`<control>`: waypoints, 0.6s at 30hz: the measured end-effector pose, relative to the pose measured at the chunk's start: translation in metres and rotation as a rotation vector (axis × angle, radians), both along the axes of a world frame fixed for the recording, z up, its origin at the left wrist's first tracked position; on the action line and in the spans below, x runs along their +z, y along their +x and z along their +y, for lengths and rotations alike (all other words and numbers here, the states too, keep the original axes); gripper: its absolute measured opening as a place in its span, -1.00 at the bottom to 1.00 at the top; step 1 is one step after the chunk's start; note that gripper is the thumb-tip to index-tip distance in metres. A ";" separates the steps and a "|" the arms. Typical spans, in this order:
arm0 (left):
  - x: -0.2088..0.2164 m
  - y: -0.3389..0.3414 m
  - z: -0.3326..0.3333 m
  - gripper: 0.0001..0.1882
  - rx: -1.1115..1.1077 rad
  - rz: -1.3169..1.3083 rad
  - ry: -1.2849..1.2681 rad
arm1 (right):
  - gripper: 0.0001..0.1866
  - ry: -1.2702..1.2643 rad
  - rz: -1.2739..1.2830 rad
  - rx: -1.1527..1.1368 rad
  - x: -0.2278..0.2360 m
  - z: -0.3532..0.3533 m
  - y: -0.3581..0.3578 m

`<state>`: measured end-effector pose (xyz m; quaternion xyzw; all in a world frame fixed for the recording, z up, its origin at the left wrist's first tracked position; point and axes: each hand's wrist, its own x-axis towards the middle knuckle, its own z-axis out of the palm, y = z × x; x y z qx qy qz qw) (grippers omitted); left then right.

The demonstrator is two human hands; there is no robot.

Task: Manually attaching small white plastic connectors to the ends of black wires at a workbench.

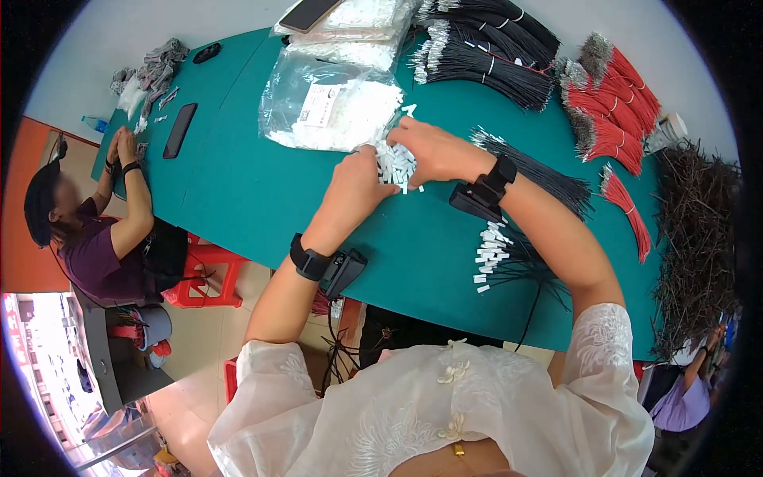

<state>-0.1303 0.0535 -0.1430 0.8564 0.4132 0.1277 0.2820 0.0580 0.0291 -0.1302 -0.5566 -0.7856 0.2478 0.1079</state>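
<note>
A small pile of white plastic connector housings (396,165) lies on the green table at the mouth of a clear plastic bag (278,99) full of the same pieces. My left hand (354,181) curves against the pile's near left side, its thumb apart from its fingers. From the right, my right hand (439,151) cups the pile, thumb and fingers spread, fingertips by the bag's edge. Parts of the pile and some fingertips are hidden behind the hands. Near my right forearm lie black wires with white connectors (493,253) on their ends.
Bundles of black wires (497,67) and red wires (608,103) lie at the far right. A loose black bundle (540,167) is beyond my right wrist; dark tangled wires (695,238) fill the right end. A phone (180,130) lies left, near a seated person (95,230).
</note>
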 end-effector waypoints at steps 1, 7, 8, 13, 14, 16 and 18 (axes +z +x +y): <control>0.000 0.001 -0.001 -0.48 0.000 0.000 0.000 | -0.18 -0.020 -0.009 -0.006 0.000 -0.001 -0.001; 0.000 0.000 -0.002 -0.45 0.012 -0.006 0.031 | -0.26 0.018 0.035 -0.046 -0.003 -0.011 -0.003; 0.000 0.000 -0.001 -0.42 0.009 0.005 0.057 | -0.27 0.024 0.052 -0.056 -0.002 -0.012 -0.004; 0.001 0.000 0.003 -0.39 -0.033 0.020 0.057 | -0.30 0.001 0.048 -0.069 -0.003 -0.012 -0.004; 0.000 0.000 0.004 -0.39 -0.046 0.022 0.065 | -0.30 0.002 0.047 -0.069 -0.004 -0.012 -0.004; 0.000 0.000 0.005 -0.40 -0.070 0.027 0.081 | -0.34 -0.009 0.038 -0.080 -0.004 -0.011 -0.005; 0.003 0.002 0.006 -0.42 -0.059 0.047 0.041 | -0.36 -0.013 0.033 -0.086 -0.004 -0.011 -0.005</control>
